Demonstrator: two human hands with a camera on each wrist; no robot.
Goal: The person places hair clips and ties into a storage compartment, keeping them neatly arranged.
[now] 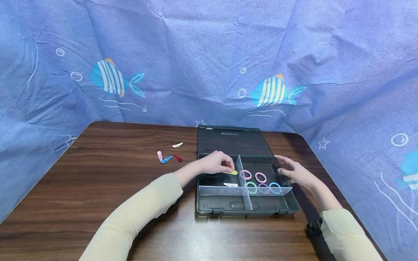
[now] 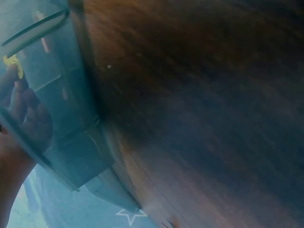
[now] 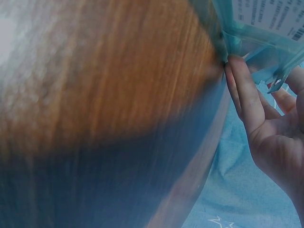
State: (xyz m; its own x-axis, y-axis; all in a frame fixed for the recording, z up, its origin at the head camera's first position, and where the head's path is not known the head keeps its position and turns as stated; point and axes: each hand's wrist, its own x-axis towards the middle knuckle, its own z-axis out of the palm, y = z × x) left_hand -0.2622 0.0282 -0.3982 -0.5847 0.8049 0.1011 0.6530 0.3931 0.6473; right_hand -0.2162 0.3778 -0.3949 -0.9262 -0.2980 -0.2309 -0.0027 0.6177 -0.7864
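Observation:
A see-through grey divided box (image 1: 248,210) lies on the table with its lid (image 1: 233,141) folded back. My left hand (image 1: 217,163) reaches into its left rear compartment and pinches a yellow snap hair clip (image 1: 233,173), which also shows in the left wrist view (image 2: 20,69). Below that hand, a white hair clip (image 1: 230,185) lies in the box. At the box's right side, my right hand (image 1: 295,174) touches the wall with fairly straight fingers (image 3: 244,88). Pink hair ties (image 1: 261,177), a green one (image 1: 251,187), a purple one (image 1: 263,188) and a blue one (image 1: 275,187) sit right of the divider.
Left of the box on the wooden table (image 1: 81,174) lie a cream hair clip (image 1: 177,145), a pink clip (image 1: 159,156), a blue clip (image 1: 167,159) and a red clip (image 1: 177,157). A blue fish-print cloth (image 1: 196,65) hangs behind the table.

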